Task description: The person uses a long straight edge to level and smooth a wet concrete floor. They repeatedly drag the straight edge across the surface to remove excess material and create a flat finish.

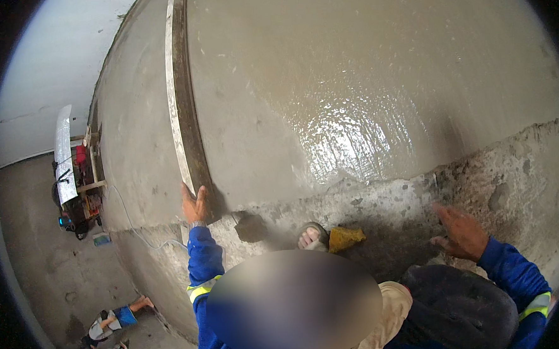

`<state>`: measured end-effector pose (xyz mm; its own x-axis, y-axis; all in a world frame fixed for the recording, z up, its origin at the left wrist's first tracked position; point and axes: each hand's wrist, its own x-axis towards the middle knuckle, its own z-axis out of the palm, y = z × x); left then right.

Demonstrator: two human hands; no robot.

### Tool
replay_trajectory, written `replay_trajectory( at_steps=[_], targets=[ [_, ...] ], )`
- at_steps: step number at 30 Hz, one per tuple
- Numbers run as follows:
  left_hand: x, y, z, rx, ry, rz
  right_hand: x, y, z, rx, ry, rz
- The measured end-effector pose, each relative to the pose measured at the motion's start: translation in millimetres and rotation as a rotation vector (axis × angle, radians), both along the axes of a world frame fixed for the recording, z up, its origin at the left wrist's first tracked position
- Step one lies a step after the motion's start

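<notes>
My left hand (194, 205) grips the lower end of a long metal straightedge (182, 110), fingers against its bright narrow edge. The bar runs up across a smooth grey cement surface (244, 100), past the picture's top. Its broader side looks smeared with cement. My right hand (463, 233) holds nothing, its fingers apart, beside a rough, speckled concrete strip (413, 196). Between my hands, a foot (310, 237) in dark footwear shows next to a yellow piece (346, 238), perhaps a sponge. A grey lump (251, 228) lies near my left hand.
Wet shine covers part of the cement (353, 133) in the middle. At left stand a silver panel (65, 154), red items (80, 154) and wooden pieces (92, 186). A pale cable (130, 223) curves toward me. Farther down, a person (116, 321) in blue shorts is on the floor (49, 250).
</notes>
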<state>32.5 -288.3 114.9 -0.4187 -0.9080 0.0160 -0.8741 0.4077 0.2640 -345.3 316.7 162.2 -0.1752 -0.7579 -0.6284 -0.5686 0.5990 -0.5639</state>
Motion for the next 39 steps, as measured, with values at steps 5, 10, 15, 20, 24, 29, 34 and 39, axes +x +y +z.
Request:
replay_trajectory(
  at_steps=[5, 10, 15, 20, 24, 29, 34, 39],
  targets=[
    [-37.6, 21.6, 13.7, 0.001, -0.243, 0.148, 1.8, 9.5, -15.6, -0.023, 0.016, 0.04],
    [-42.7, 24.2, 15.9, -0.079, -0.282, 0.205, -7.8, 2.9, -15.9, -0.136, 0.072, 0.052],
    [-49.6, 29.3, 19.5, -0.088, -0.308, 0.212, -10.4, -1.4, -8.9, -0.111, 0.097, 0.063],
    [-51.5, 35.9, 26.5, -0.064, -0.316, 0.194, -12.0, -2.7, -10.0, -0.082, 0.075, 0.06],
    [-37.0, 42.1, 20.1, -0.082, -0.053, 0.187, -14.5, -1.3, -10.2, -0.115, 0.125, 0.052],
    [-18.9, 47.5, 17.6, -0.135, -0.03, 0.227, -16.3, -9.3, -8.7, 0.015, 0.052, 0.076],
    [-37.8, 60.5, 26.6, -0.061, 0.051, 0.235, -19.2, -1.1, -21.1, 0.014, 0.052, 0.111],
    [-29.7, 58.0, 24.1, 0.086, 0.307, 0.175, -17.1, 3.4, -22.7, -0.043, 0.108, 0.156]
  ],
)
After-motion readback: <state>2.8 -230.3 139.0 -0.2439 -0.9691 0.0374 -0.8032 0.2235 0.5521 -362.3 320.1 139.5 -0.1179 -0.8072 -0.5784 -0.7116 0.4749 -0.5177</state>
